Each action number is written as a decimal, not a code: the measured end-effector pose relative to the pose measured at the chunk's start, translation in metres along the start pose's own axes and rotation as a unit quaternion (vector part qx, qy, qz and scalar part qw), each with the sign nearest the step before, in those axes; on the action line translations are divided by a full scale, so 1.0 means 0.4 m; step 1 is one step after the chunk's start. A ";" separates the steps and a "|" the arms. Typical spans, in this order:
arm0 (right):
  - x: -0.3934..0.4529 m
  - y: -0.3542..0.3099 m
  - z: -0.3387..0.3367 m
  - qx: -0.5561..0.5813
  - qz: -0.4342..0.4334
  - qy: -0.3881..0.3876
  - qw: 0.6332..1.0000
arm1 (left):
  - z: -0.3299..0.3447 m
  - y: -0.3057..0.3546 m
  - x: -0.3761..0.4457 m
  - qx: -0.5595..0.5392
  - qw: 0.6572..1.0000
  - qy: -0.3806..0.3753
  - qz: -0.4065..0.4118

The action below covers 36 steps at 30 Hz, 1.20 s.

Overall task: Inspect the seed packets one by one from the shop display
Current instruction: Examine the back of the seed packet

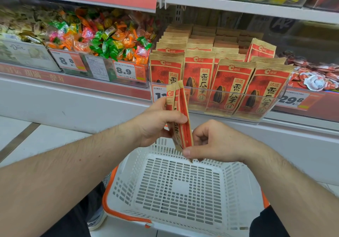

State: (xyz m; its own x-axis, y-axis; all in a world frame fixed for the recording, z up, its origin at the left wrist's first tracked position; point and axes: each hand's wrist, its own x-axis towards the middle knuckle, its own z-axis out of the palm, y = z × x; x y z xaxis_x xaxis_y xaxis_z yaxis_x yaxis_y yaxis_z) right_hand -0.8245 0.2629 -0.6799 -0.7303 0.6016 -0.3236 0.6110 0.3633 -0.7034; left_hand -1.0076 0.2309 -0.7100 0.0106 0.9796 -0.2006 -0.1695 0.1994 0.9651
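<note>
I hold a red and tan seed packet (180, 115) upright and edge-on in front of the shelf, above a white basket. My left hand (157, 121) grips its upper and middle part, thumb across the front. My right hand (211, 141) pinches its bottom corner between thumb and fingers. Whether a second packet lies behind it I cannot tell. Several rows of matching seed packets (229, 82) stand in a clear display tray (238, 114) on the shelf just behind.
A white plastic basket (128, 187) with orange handles sits below my hands. Bins of colourful wrapped sweets (102, 38) fill the shelf to the left, red snack packs (315, 77) the right. Price tags line the shelf edge.
</note>
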 end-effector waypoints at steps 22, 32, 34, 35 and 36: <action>0.011 0.008 0.021 -0.093 -0.114 0.234 0.961 | 0.011 -0.034 -0.014 0.348 0.907 0.033 0.233; 0.027 0.040 -0.005 0.207 0.010 0.156 0.966 | 0.009 -0.010 -0.010 -0.077 0.996 -0.039 0.032; 0.036 0.043 0.008 0.225 0.028 0.120 0.967 | 0.013 -0.005 -0.014 -0.118 0.991 -0.064 0.015; 0.038 0.041 0.015 0.247 0.020 0.112 0.962 | 0.016 -0.003 -0.017 -0.134 0.988 -0.080 0.002; 0.040 0.039 0.022 0.273 0.012 0.111 0.956 | 0.017 -0.003 -0.017 -0.139 0.986 -0.095 -0.012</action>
State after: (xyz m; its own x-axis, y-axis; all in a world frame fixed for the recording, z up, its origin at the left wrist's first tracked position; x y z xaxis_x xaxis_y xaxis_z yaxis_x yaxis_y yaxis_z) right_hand -0.8294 0.2721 -0.7016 -0.5982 0.7631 -0.2447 0.3324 -0.0416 -0.9422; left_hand -1.0009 0.2240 -0.7087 0.1975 0.9668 -0.1621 -0.4307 0.2342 0.8716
